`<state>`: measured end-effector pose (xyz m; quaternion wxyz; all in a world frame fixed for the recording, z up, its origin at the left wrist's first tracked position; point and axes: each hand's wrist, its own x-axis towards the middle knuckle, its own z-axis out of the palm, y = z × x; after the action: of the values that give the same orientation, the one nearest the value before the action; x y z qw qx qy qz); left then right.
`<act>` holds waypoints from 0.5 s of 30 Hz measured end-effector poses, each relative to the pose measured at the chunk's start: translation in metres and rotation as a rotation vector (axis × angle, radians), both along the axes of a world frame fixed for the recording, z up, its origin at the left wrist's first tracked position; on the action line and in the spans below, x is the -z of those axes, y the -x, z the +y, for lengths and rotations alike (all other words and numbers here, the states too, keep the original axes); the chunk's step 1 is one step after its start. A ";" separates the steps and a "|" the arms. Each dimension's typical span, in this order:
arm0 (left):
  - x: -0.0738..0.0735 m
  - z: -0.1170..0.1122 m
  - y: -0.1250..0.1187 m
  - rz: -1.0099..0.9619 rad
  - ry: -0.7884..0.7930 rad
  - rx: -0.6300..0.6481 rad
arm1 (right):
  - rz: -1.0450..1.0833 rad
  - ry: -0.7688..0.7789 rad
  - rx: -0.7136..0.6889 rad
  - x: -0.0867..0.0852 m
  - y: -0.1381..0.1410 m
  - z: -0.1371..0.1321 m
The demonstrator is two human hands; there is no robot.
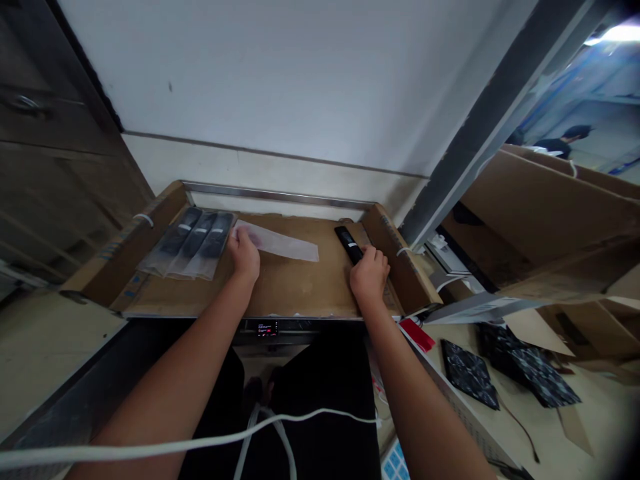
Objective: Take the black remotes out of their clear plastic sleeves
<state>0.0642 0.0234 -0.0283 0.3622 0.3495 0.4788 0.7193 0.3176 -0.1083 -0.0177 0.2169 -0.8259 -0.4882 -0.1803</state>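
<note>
My left hand (245, 253) pinches one end of a frosted plastic sleeve (295, 248), which lies flat and points to the right. My right hand (370, 273) is wrapped round the near end of a slim black device (349, 244) with a small white label; its exact kind cannot be made out. Beside my left hand, several frosted sleeves (193, 243) lie side by side, each with a dark long item and a white label inside. All of this is on a cardboard-lined tray table (300, 290).
Raised cardboard sides (400, 257) bound the tray, and a wall (300, 80) stands behind it. A white cable (200, 441) crosses in front of me. At the right are a large cardboard box (540, 220) and black patterned packages (470, 373). A person (560, 143) is in the background.
</note>
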 end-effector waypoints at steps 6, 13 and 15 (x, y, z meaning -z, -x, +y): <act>0.000 -0.001 0.000 0.025 0.000 -0.008 | 0.044 -0.060 -0.066 0.001 -0.002 0.002; -0.005 -0.004 -0.001 0.032 0.009 -0.027 | 0.113 -0.212 -0.227 0.009 -0.007 0.005; -0.006 -0.004 -0.001 0.038 0.010 -0.036 | 0.107 -0.294 -0.259 0.011 -0.008 0.006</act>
<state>0.0652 0.0196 -0.0223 0.3418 0.3529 0.4951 0.7166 0.3261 -0.1024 -0.0288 0.3819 -0.7242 -0.5465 -0.1762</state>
